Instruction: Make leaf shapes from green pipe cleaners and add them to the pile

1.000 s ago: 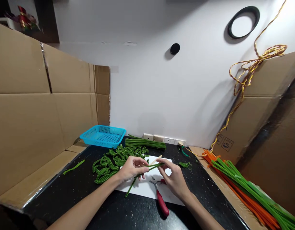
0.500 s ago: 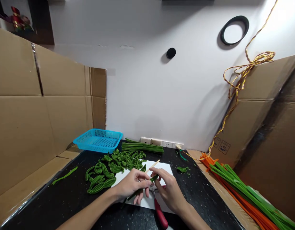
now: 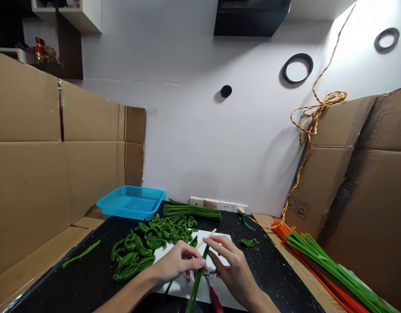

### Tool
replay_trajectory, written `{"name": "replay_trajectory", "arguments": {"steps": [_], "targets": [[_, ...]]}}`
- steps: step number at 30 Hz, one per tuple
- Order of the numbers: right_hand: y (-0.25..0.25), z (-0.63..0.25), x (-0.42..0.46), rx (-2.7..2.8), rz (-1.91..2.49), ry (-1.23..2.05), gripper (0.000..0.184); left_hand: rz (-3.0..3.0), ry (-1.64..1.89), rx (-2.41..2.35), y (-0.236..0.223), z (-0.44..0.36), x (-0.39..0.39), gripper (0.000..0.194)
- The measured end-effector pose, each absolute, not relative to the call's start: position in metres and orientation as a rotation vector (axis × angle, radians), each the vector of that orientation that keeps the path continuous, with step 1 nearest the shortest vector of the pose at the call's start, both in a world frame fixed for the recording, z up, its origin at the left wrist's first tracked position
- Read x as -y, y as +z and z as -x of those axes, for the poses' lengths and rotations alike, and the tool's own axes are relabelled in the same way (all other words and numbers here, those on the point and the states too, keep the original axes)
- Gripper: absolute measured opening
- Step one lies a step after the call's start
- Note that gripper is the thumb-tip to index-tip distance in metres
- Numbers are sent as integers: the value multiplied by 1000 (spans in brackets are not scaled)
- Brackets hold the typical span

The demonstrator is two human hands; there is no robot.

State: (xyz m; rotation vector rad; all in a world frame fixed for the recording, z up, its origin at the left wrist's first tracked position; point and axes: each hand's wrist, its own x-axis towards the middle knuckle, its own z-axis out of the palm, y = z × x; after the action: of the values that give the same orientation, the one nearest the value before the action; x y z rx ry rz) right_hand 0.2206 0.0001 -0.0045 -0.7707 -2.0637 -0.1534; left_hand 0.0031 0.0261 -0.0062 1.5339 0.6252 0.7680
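My left hand (image 3: 182, 263) closes its thumb and fingers around a long green pipe cleaner (image 3: 196, 287), which slants down toward me. My right hand (image 3: 235, 265) has its thumb and index fingertips at the upper end of that pipe cleaner, the other fingers loosely curled. Another thin green stem (image 3: 168, 288) sticks out below my left hand. Beneath both hands lies a white sheet (image 3: 181, 290). On it are pliers with a red handle (image 3: 215, 300), partly hidden by my right hand, and a pale wooden stick (image 3: 212, 232) just beyond my fingertips.
Looped green pipe-cleaner pieces (image 3: 161, 232) lie heaped left of the sheet. Behind them are a blue basket (image 3: 131, 202) and a bundle of straight green stems (image 3: 191, 211). Orange and green stems (image 3: 331, 261) lie at right. Cardboard walls (image 3: 89, 169) flank the black table (image 3: 272, 278).
The pipe cleaner between my hands now points down toward me, showing more of its length. My right fingers have spread a little. The camera view has tilted upward.
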Motion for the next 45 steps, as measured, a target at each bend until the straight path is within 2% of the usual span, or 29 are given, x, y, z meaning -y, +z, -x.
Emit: {"name": "replay_trajectory", "arguments": {"steps": [4, 8, 11, 15, 19, 20, 26, 36, 42, 45], "targets": [[-4, -216, 3, 2137, 765, -178, 49, -1508, 839, -563, -12, -6, -27, 37], [-4, -211, 4, 2120, 736, -180, 60, -1325, 820, -564, -10, -8, -25, 44], [-6, -210, 3, 2068, 717, -156, 59, -1188, 926, -600, -3, -7, -23, 52], [-6, -208, 5, 2057, 665, -6, 48, -1003, 1095, -668, 3, -7, -20, 57], [-3, -201, 9, 1886, 706, 283, 16, -1020, 1046, -671, 3, -7, -17, 57], [-1, -201, 10, 1821, 752, 379, 15, -1046, 1028, -668, 2, -7, -17, 56], [4, -207, 1, 1572, 958, 882, 35, -1291, 965, -717, -4, -7, -26, 53], [1, -212, -6, 1449, 968, 955, 44, -1409, 976, -799, -6, -7, -30, 54], [-2, -208, -7, 1259, 920, 1119, 67, -1354, 1060, -792, -5, -7, -32, 53], [-4, -206, -7, 1165, 931, 1192, 60, -1316, 1103, -782, -6, -6, -32, 54]]}}
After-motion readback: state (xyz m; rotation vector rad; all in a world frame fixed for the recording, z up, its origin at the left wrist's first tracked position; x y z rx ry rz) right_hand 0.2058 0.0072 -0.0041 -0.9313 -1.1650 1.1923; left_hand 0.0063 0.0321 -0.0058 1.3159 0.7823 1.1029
